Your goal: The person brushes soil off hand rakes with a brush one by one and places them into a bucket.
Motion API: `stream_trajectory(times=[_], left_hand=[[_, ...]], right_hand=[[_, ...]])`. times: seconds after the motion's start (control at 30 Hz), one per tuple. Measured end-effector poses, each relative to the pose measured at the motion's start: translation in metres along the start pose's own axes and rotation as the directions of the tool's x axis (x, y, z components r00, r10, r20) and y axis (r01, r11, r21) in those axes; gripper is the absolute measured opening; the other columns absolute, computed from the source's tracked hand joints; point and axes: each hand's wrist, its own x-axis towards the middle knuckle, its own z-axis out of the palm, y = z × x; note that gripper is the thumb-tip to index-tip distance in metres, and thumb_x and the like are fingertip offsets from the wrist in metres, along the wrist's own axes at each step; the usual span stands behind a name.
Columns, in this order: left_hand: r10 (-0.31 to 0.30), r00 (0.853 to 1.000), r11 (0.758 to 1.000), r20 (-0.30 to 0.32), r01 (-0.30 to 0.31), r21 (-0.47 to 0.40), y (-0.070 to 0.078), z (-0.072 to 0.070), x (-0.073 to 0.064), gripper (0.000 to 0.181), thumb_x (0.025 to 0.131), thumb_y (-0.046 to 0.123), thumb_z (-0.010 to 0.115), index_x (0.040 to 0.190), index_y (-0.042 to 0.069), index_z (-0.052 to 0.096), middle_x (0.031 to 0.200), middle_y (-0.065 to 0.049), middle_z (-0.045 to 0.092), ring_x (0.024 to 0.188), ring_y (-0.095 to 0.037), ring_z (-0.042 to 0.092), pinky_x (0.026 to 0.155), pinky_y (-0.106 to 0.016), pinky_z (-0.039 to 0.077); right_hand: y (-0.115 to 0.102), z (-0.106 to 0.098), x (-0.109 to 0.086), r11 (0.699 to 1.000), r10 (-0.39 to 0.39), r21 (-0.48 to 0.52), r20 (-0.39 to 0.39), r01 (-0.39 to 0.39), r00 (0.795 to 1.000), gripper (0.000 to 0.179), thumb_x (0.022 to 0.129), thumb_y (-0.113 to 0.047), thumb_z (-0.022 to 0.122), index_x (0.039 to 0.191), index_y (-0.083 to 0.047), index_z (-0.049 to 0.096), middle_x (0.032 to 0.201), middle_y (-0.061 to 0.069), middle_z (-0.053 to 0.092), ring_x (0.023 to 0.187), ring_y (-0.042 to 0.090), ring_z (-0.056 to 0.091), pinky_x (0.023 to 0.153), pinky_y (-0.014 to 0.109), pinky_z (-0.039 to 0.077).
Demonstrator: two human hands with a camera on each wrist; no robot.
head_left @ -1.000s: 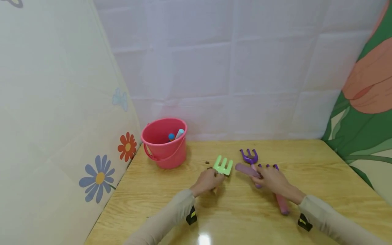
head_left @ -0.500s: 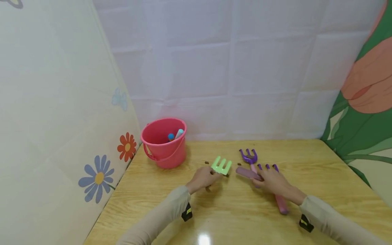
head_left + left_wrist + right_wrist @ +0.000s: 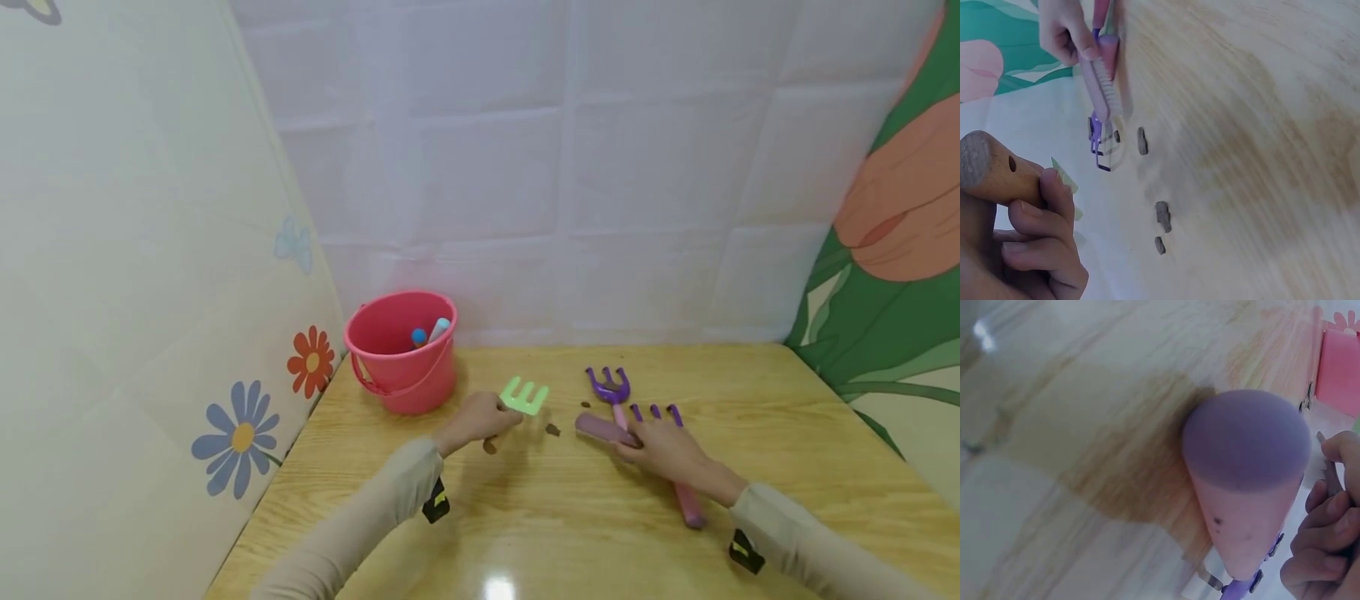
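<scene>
My left hand (image 3: 480, 419) grips the wooden handle (image 3: 1007, 172) of a light green hand fork (image 3: 525, 397), its tines pointing away over the table. In my right hand (image 3: 663, 450) is a mauve brush (image 3: 600, 428) with pale bristles (image 3: 1107, 87), held above the table. Under and beside that hand lie two toy garden tools with pink handles: a purple hand fork (image 3: 611, 390) and a purple rake (image 3: 687, 503), partly hidden by the hand. Several dark dirt clumps (image 3: 1163, 216) lie on the table between the hands.
A pink bucket (image 3: 411, 385) stands at the back left of the wooden table (image 3: 585, 542), with a blue-topped thing (image 3: 419, 337) and a pale blue handle (image 3: 439, 328) inside. A white cloth wall (image 3: 487, 183) rises behind, with printed floral panels at both sides.
My left hand has moved left with the green hand fork, leaving a dirt clump uncovered. The brush in my right hand has dipped slightly; that hand has barely moved.
</scene>
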Motion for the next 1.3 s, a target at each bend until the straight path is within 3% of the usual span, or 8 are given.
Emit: stream_trajectory(times=[0.2,0.37,0.47,0.67,0.73,0.93,1.13,1.3], left_hand=[[0.036,0.996,0.999,0.083,-0.034,-0.021,0.009,-0.022,-0.004,0.040,0.095,0.028,0.062,0.060,0.011,0.070,0.041,-0.001,0.048,0.039,-0.011,0.047,0.060,-0.025,0.047],[0.068,0.989,0.998,0.134,-0.069,0.007,0.011,-0.037,-0.006,0.053,0.101,0.030,0.055,0.052,0.011,0.061,0.042,-0.002,0.050,0.041,-0.012,0.046,0.055,-0.027,0.043],[0.069,0.988,0.997,0.139,-0.074,0.032,0.014,-0.045,-0.006,0.058,0.101,0.034,0.055,0.047,0.011,0.053,0.043,-0.001,0.049,0.042,-0.013,0.048,0.055,-0.027,0.041],[0.102,0.986,0.993,0.134,-0.108,0.041,0.024,-0.062,-0.005,0.058,0.101,0.036,0.053,0.051,0.008,0.056,0.045,-0.001,0.050,0.045,-0.014,0.049,0.068,-0.026,0.045],[0.103,0.985,0.994,0.138,-0.108,0.032,0.026,-0.067,-0.005,0.057,0.101,0.037,0.054,0.052,0.010,0.055,0.046,0.000,0.049,0.045,-0.013,0.046,0.067,-0.026,0.045],[0.093,0.992,0.996,0.090,-0.092,-0.012,0.031,-0.084,-0.009,0.054,0.100,0.033,0.058,0.051,0.009,0.051,0.046,-0.001,0.045,0.044,-0.012,0.041,0.060,-0.029,0.041],[0.031,1.000,0.996,-0.004,-0.031,0.080,0.038,-0.103,-0.011,0.053,0.099,0.033,0.059,0.051,0.010,0.052,0.044,-0.001,0.048,0.043,-0.018,0.054,0.063,-0.026,0.042],[0.013,0.999,0.997,-0.031,-0.010,0.075,0.039,-0.117,-0.016,0.050,0.097,0.034,0.061,0.054,0.010,0.054,0.046,-0.001,0.049,0.046,-0.018,0.058,0.066,-0.026,0.043]], right_hand=[[0.002,0.003,0.002,1.000,0.008,0.004,0.002,-0.008,1.000,0.031,0.089,-0.034,0.071,0.075,-0.015,0.050,0.055,-0.009,0.037,0.046,0.004,0.034,0.043,0.023,0.030],[0.002,0.003,0.003,1.000,0.017,0.012,0.017,-0.018,1.000,0.033,0.089,-0.035,0.071,0.073,-0.016,0.048,0.055,-0.008,0.038,0.046,0.005,0.035,0.043,0.023,0.029],[0.002,0.004,0.003,1.000,0.018,0.025,0.029,-0.018,0.999,0.034,0.089,-0.035,0.070,0.073,-0.016,0.047,0.055,-0.008,0.038,0.046,0.005,0.034,0.043,0.022,0.029],[0.005,0.003,0.004,1.000,0.020,0.018,0.012,-0.020,1.000,0.035,0.089,-0.034,0.071,0.071,-0.016,0.046,0.055,-0.008,0.037,0.046,0.005,0.034,0.044,0.023,0.029],[0.006,0.003,0.004,0.999,0.028,0.019,0.018,-0.028,0.999,0.034,0.089,-0.035,0.071,0.072,-0.016,0.047,0.056,-0.007,0.038,0.047,0.005,0.035,0.044,0.024,0.030],[0.006,0.004,0.004,0.999,0.023,0.027,0.029,-0.024,0.999,0.033,0.089,-0.035,0.071,0.072,-0.017,0.049,0.056,-0.007,0.039,0.048,0.006,0.035,0.045,0.024,0.030],[0.008,0.006,0.004,0.999,0.036,0.000,0.028,-0.036,0.999,0.031,0.089,-0.037,0.071,0.076,-0.014,0.054,0.057,-0.007,0.040,0.048,0.007,0.036,0.046,0.025,0.031],[0.008,0.008,0.003,0.999,0.040,0.016,0.032,-0.041,0.999,0.034,0.089,-0.038,0.071,0.073,-0.017,0.050,0.056,-0.007,0.039,0.047,0.006,0.035,0.045,0.024,0.031]])
